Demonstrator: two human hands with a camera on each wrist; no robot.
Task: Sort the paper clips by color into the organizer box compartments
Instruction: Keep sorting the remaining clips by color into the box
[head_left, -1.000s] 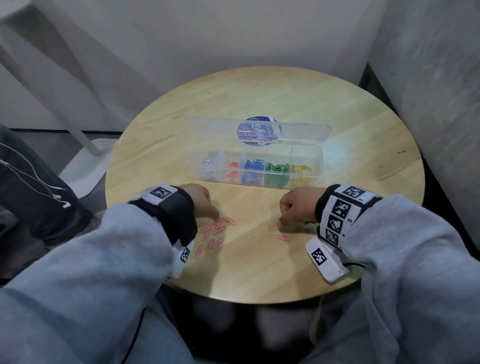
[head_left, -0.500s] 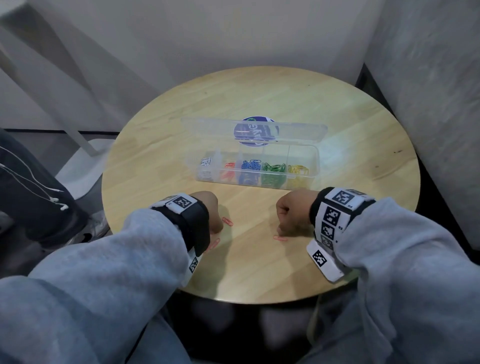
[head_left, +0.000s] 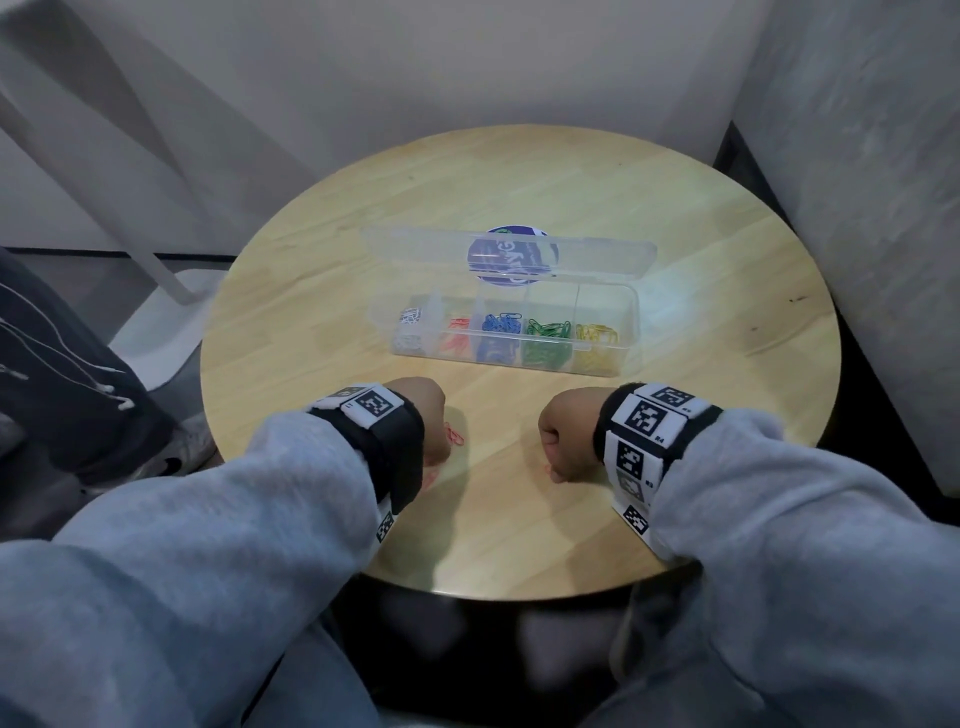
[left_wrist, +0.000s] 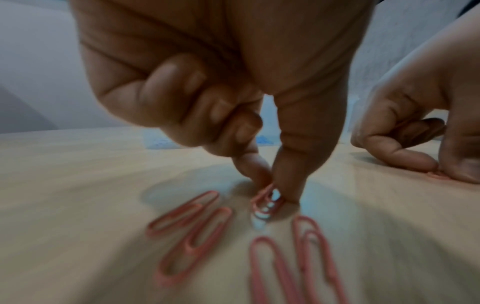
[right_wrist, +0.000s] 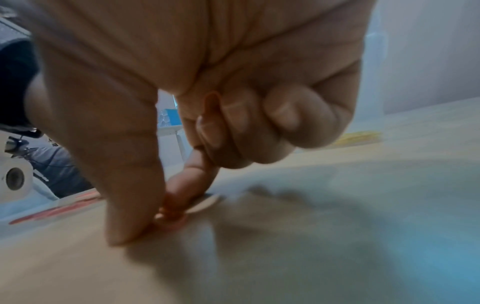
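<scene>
Both wrists have drawn nearer — left hand (left_wrist: 207, 82) pinches a red clip (left_wrist: 265, 202) on the desk (head_left: 519, 208), tilted upward; right hand (right_wrist: 194, 82) pinches another (right_wrist: 171, 220).

- Looks like a plain indoor recording corner, exact kind unclear.
- Small round wooden table (head_left: 675, 218) pushed up against bare grey-white walls (head_left: 467, 62).
- White slanted frame leg (head_left: 130, 156) at left.
- Dark clothing with white earphone cable (head_left: 62, 353) beside table.

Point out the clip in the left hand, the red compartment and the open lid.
pink clip (left_wrist: 266, 202), left wrist view, raised loop.
red compartment (head_left: 457, 338), head view, its clips.
open lid (head_left: 415, 249), head view, clear left part.
</scene>
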